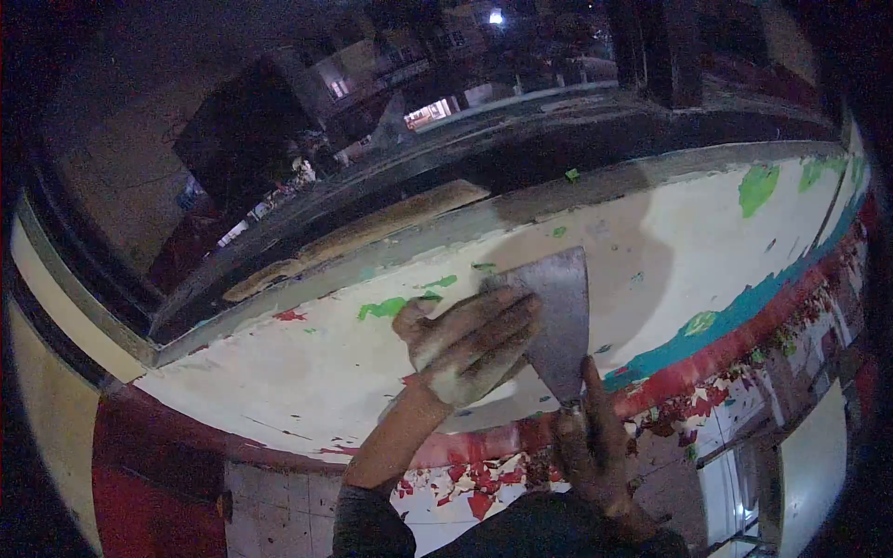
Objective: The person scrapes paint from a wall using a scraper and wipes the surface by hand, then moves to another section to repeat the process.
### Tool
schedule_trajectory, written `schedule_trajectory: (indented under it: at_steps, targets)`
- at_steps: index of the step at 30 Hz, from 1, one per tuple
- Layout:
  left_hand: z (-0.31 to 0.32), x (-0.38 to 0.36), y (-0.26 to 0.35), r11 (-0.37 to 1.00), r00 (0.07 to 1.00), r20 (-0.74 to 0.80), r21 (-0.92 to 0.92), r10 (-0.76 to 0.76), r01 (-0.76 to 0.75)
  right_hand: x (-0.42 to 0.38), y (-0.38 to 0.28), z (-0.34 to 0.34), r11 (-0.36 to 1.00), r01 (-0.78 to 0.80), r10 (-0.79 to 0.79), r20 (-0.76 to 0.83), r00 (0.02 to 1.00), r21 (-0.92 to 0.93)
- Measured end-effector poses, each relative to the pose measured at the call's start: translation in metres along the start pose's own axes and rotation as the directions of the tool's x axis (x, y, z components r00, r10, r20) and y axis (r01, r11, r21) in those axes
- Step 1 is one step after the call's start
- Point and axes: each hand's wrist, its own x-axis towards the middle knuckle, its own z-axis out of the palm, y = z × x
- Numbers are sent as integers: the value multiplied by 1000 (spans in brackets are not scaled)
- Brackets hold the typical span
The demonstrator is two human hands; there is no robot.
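Note:
A paint scraper [558, 312] with a wide, dull metal blade lies over the pale windowsill [307, 372]. My right hand [591, 446] grips its handle, which is mostly hidden by the fingers. White dust coats my left hand [470, 344], whose fingers are stretched out side by side. Its fingertips overlap the left edge of the blade in this view. Around the hands, the sill carries leftover patches of green paint [383, 308] and small dark nicks. Along its near edge run a teal band [670, 344] and a red band [688, 375] of paint.
Beyond the sill stands a dark window frame [521, 139], with night-time buildings outside. A worn brown strip [372, 228] lies along the frame's base. Red and pale paint flakes [479, 484] litter the tiled floor [279, 502] below. My shadow falls across the sill.

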Motion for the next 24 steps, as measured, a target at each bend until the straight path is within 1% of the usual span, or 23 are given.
schedule_trajectory:
  at_steps: [4, 7, 10, 11, 13, 14, 15, 16, 17, 19, 21, 22, 24]
  targets:
    - [-1, -3, -9, 996, 998, 19, 71, 55, -56, -5, -1, 0, 999, -21, 21, -8, 1000, 31]
    - [-2, 1, -13, 994, 1000, 3, 111, 11, -12, -5, -4, 3, 976, -89, 88, 15, 996, 198]
    - [-6, 8, -3, 992, 997, -19, 102, -73, 75, 7, -1, 8, 990, 118, -122, -52, 991, -80]
    - [-9, 12, 1, 991, 994, -33, 84, -103, 105, 3, -4, 6, 999, 41, -42, -50, 998, -25]
    - [-10, 13, 1, 991, 997, -39, 115, -64, 68, -4, -11, 1, 992, -97, 99, -29, 995, 77]
    - [-9, 13, 3, 990, 998, -43, 127, -50, 55, 0, -10, 3, 999, -36, 38, -36, 999, 39]
    - [-8, 12, 10, 971, 980, 42, 154, -193, 184, 4, -6, 7, 1000, 12, -12, -43, 999, 4]
    - [-5, 11, 11, 974, 978, -8, 87, -210, 209, 6, -3, 10, 998, 60, -61, -47, 997, -30]
    - [-3, 9, 12, 973, 972, -53, 21, -230, 232, 0, -5, 7, 1000, 12, -12, -42, 999, 2]
    - [-5, 11, 9, 976, 971, -93, 3, -218, 220, -7, -13, 0, 996, -62, 64, -27, 998, 65]
    - [-10, 17, 9, 983, 984, -78, 81, -158, 164, 1, -8, 8, 1000, -15, 15, -34, 999, 12]
    - [-8, 17, 9, 980, 978, -90, 57, -186, 191, 3, -5, 10, 1000, 1, -2, -39, 999, -15]
    - [-9, 14, 9, 969, 964, -101, 11, -245, 247, -5, -8, 4, 998, -46, 48, -25, 999, 42]
